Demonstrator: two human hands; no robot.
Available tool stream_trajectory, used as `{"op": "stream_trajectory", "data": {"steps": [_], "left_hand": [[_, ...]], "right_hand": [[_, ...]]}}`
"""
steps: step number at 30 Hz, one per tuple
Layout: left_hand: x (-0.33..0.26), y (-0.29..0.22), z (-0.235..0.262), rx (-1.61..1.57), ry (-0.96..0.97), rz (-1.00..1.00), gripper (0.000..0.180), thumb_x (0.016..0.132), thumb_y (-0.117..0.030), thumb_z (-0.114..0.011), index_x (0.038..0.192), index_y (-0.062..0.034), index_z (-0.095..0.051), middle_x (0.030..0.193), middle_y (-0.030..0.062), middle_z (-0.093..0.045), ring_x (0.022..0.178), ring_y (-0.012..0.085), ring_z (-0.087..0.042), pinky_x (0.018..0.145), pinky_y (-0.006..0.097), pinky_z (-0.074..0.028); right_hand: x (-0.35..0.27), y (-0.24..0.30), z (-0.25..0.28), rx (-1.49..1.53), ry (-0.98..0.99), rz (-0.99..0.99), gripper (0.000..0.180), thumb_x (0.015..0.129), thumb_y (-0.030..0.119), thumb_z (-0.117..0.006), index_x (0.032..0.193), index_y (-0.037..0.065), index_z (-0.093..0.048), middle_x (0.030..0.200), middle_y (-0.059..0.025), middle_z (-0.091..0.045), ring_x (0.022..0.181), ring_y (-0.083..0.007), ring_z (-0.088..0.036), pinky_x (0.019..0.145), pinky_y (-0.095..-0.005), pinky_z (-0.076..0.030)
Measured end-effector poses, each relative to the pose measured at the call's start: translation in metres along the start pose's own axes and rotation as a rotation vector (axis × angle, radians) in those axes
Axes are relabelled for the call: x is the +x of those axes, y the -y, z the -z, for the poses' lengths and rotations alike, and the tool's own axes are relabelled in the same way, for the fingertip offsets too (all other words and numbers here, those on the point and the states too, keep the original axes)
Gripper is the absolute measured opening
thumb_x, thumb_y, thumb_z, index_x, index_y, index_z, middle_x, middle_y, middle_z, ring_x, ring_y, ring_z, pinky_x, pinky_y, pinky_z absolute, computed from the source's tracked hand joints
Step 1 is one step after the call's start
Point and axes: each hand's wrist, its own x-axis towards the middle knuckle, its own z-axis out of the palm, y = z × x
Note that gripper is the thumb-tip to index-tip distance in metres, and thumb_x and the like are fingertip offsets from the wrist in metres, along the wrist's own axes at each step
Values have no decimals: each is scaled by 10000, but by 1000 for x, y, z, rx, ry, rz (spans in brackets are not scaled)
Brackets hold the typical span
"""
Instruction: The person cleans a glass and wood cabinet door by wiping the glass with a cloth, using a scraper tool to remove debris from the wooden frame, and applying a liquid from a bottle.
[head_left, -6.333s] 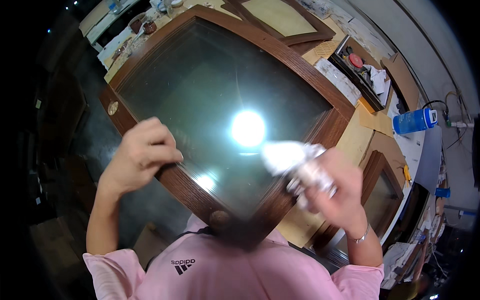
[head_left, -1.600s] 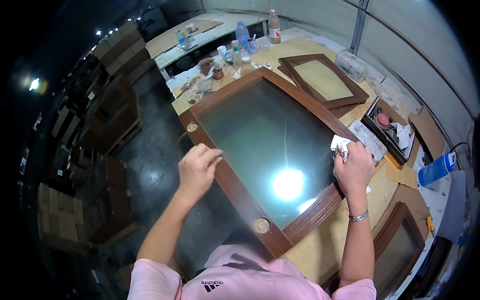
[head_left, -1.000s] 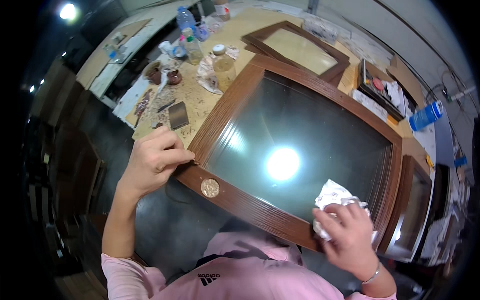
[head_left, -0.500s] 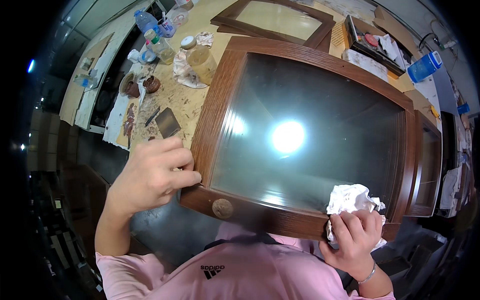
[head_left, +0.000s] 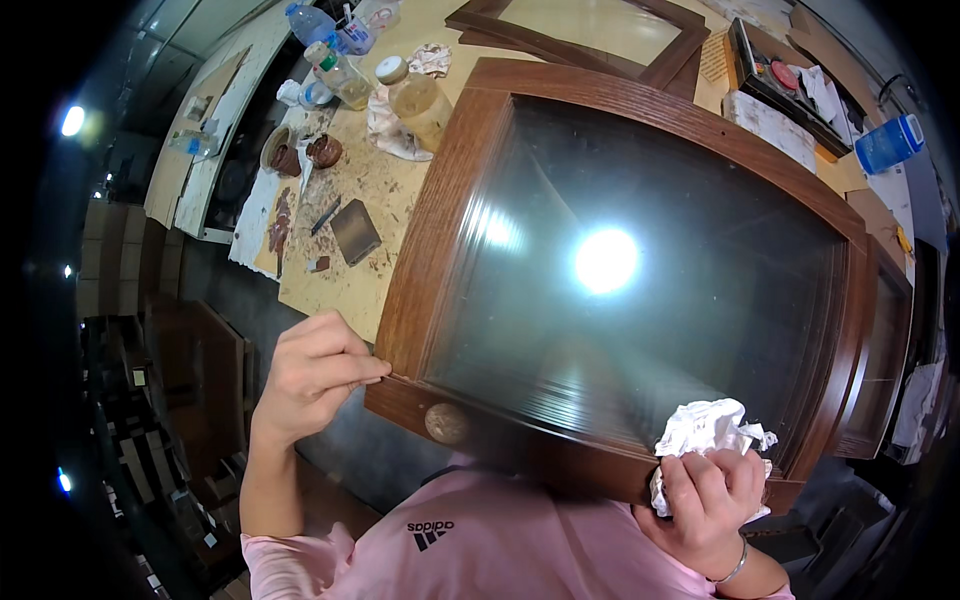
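A brown wooden cabinet door (head_left: pixel 420 240) with a glass pane (head_left: pixel 650 330) lies in front of me, its near edge close to my body. The glass mirrors a bright round light. My left hand (head_left: pixel 320 372) is pinched at the door's near left corner, fingertips touching the wood; whatever is between them is too small to make out. A round pale brown disc (head_left: pixel 445 423) shows on the near rail. My right hand (head_left: pixel 712 495) grips a crumpled white wad (head_left: pixel 708 428), paper or cloth, and rests with it on the near rail towards the right corner.
Left on the stained worktable (head_left: pixel 385 200) are a flat dark block (head_left: pixel 355 232), brown-crusted pots (head_left: pixel 323 151), a jar of yellowish liquid (head_left: pixel 415 100) and several bottles. More wooden frames (head_left: pixel 600 35) lie beyond the door; a tool box (head_left: pixel 790 85) and blue bottle (head_left: pixel 888 145) stand far right.
My left hand has slid slightly outward along the door's corner, and its wrist has dropped. The right hand keeps its grip on the wad. The whole view has shifted a little.
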Motion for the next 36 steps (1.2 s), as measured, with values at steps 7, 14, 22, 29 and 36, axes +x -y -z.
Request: {"op": "stream_trajectory", "data": {"steps": [7, 14, 22, 29, 36], "left_hand": [[5, -1, -2, 28, -10, -5, 202, 647, 4, -701, 834, -43, -763, 727, 44, -626, 665, 228, -562, 586, 339, -438], [-4, 1, -6, 216, -113, -150, 225, 627, -22, -713, 848, -40, -754, 741, 38, -626, 657, 232, -552, 559, 334, -432], [-3, 30, -13, 147, -254, -294, 246, 606, -21, -715, 847, -24, -759, 734, 49, -624, 624, 228, -547, 548, 325, -416], [40, 51, 1, -50, 59, -419, 178, 656, -75, -750, 810, -157, -780, 745, -30, -613, 648, 178, -552, 541, 312, -427], [105, 58, -8, -140, 374, -980, 126, 660, -133, -715, 780, -140, -677, 751, -36, -549, 730, 180, -545, 603, 316, -429]], "right_hand": [[-2, -2, -1, 7, 15, -9, 629, 481, 280, -834, 1061, 82, -691, 976, -68, -621, 898, -313, -568, 776, -505, -412], [0, 1, -1, -13, 7, 19, 590, 523, 311, -842, 1043, 77, -690, 959, -73, -606, 871, -311, -552, 743, -484, -400], [23, 13, -3, 146, -91, -207, 450, 722, 498, -812, 818, 75, -691, 733, -52, -538, 754, -277, -493, 671, -417, -381], [60, 48, -21, 31, -312, -640, 205, 735, 133, -779, 732, 32, -602, 757, -107, -506, 746, -319, -500, 660, -408, -398], [78, 67, -50, -464, -403, -735, 222, 716, 152, -793, 712, 65, -590, 747, -70, -529, 733, -294, -514, 647, -403, -403]]}}
